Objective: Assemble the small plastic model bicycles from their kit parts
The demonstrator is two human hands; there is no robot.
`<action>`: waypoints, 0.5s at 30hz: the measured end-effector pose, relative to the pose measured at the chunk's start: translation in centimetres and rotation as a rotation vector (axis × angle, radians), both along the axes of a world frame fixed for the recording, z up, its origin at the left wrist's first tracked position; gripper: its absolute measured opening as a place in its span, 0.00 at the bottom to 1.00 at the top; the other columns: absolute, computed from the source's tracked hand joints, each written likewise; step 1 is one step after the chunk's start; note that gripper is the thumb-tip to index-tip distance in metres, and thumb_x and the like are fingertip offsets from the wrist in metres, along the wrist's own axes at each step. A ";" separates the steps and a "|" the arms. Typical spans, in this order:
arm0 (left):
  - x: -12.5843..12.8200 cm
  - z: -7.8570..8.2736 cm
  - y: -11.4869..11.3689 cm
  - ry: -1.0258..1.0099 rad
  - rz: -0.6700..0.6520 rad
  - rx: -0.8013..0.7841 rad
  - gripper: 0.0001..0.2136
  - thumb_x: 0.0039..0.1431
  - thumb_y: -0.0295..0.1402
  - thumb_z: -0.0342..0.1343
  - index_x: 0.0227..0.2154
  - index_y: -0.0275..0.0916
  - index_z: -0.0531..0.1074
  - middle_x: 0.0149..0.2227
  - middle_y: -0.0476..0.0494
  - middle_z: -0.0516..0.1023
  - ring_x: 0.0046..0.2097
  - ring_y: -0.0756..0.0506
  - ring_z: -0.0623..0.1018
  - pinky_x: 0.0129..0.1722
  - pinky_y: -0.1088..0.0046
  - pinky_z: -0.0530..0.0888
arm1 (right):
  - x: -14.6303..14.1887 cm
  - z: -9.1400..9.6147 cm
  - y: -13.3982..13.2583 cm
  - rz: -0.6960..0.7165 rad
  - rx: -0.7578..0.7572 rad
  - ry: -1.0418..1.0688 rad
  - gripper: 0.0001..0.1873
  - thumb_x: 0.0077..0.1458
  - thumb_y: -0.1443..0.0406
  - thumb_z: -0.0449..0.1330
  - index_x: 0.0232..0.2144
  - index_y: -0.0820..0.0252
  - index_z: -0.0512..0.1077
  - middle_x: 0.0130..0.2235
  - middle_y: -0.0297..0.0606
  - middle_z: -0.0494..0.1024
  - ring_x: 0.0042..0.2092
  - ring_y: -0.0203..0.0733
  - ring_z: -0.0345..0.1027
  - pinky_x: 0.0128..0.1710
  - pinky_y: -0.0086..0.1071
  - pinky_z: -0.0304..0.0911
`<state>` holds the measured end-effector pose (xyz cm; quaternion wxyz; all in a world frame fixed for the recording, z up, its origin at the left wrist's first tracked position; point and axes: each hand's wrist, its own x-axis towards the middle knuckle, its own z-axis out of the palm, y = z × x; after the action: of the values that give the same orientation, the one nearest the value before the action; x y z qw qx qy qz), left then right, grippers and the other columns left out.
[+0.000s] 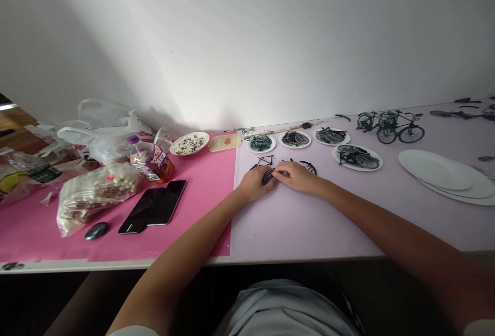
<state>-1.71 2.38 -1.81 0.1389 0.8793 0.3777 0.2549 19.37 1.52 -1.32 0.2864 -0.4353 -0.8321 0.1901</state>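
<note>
My left hand [254, 184] is closed around a small dark model bicycle wheel [267, 177], low over the lilac part of the table. From the right, my right hand [296, 177] meets it with thumb and forefinger pinched at the wheel's edge; whatever sits between those fingertips is too small to make out. Just behind my left hand lies a thin black model bicycle frame [265, 160]. A curved black piece [309, 166] shows beyond my right hand, partly covered by it.
Small plates of dark parts [262, 143] line the wall side. Assembled model bicycles [400, 128] stand at back right, near stacked white plates [436, 169]. Leftward are phones [154, 206], a drink bottle [152, 162], a bag of small pieces [98, 191] and a dark oval object [96, 231].
</note>
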 end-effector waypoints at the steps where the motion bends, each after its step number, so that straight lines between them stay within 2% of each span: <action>1: 0.0 0.0 0.0 -0.001 0.001 0.001 0.11 0.63 0.36 0.56 0.46 0.40 0.75 0.44 0.41 0.83 0.44 0.42 0.81 0.46 0.66 0.76 | 0.0 0.1 0.0 0.001 -0.001 -0.001 0.15 0.67 0.59 0.55 0.29 0.56 0.74 0.33 0.38 0.79 0.36 0.44 0.70 0.38 0.35 0.62; 15: 0.0 -0.1 0.1 -0.014 -0.013 0.010 0.11 0.63 0.35 0.56 0.46 0.40 0.75 0.43 0.42 0.82 0.43 0.42 0.80 0.45 0.66 0.75 | 0.1 0.0 0.0 -0.003 -0.007 0.002 0.14 0.66 0.59 0.56 0.31 0.57 0.76 0.34 0.40 0.80 0.37 0.45 0.70 0.38 0.36 0.62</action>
<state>-1.72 2.45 -1.89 0.1386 0.8807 0.3696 0.2618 19.42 1.57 -1.32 0.2860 -0.4373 -0.8305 0.1931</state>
